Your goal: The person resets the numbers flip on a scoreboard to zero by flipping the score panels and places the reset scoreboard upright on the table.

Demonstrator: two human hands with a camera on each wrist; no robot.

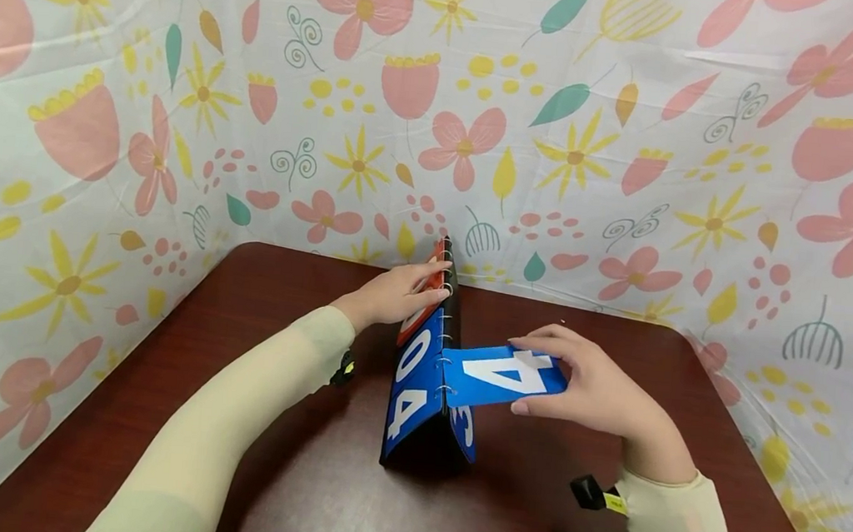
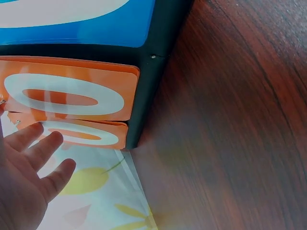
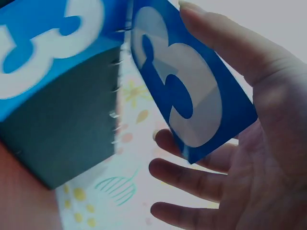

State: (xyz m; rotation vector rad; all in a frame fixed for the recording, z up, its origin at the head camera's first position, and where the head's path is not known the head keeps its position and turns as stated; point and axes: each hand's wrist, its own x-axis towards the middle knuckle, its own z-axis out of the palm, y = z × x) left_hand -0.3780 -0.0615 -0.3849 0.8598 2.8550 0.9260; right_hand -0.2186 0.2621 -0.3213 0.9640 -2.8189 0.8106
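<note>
A tabletop flip scoreboard stands like a tent, with number cards hung on rings along its ridge. Blue cards reading 0 and 4 lie on its near left side, and orange cards showing 0 hang further back. My left hand rests by the ridge at the far end, fingers extended against the orange cards. My right hand holds a blue card by its outer end, lifted out to the right. It reads 4 in the head view; its other face shows a 3 in the right wrist view.
The scoreboard stands on a dark reddish-brown table. A white curtain with flowers and leaves hangs behind the table and along its sides. Black devices are strapped at both wrists.
</note>
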